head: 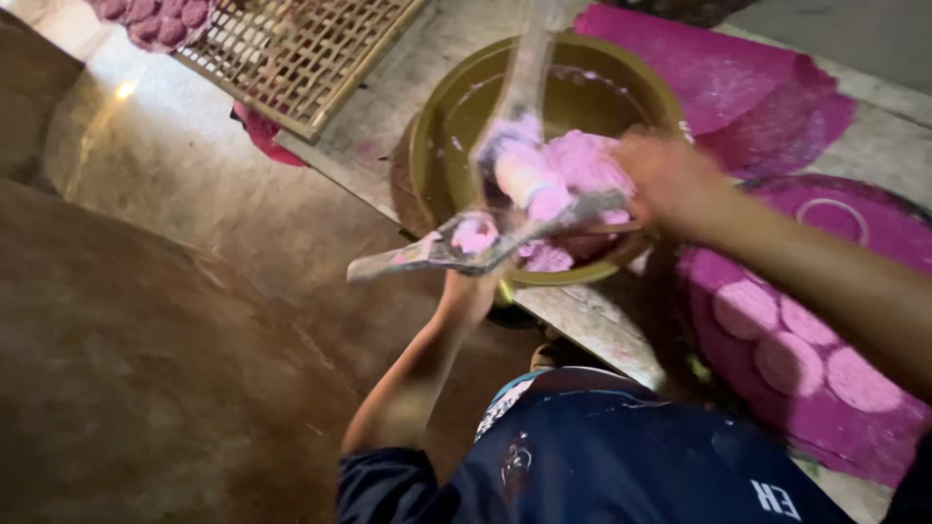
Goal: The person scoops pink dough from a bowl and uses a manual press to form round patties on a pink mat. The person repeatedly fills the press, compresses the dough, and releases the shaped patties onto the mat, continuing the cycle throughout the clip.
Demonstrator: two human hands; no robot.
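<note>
- Head view looks steeply down on a person in a dark blue garment (621, 456) working over a round olive-green basin (437, 146) that stands on a rough grey counter (582, 325).
- The basin holds a mass of pale pink dough (582, 160) lying toward its near right side, with thin wet streaks on the bare inner wall.
- The left hand (468, 291) reaches up from below the basin's near rim, its grip clamped on a flat metal scraper (427, 254) that lies almost level across the rim; a small lump of pink dough (476, 233) sits on the blade.
- The right hand (665, 175) comes in from the right, over the basin's right edge, touching the dough mass. It is blurred, so I cannot tell whether its grip is together or apart.
- A second, blurred blade-like piece (529, 78) stands nearly upright over the middle of the basin, its lower end smeared pink.
- To the right of the basin lies a round magenta mat (874, 243) carrying flattened pink discs (791, 361) set just beside one another.
- Beyond the basin, at the upper right, a magenta sheet (738, 87) lies flat on the counter.
- At the upper left a woven bamboo rack (301, 49) rests tilted over the counter's edge, with pink pieces (155, 19) beyond its far corner.
- The brown floor (146, 340) fills the left of the view.
</note>
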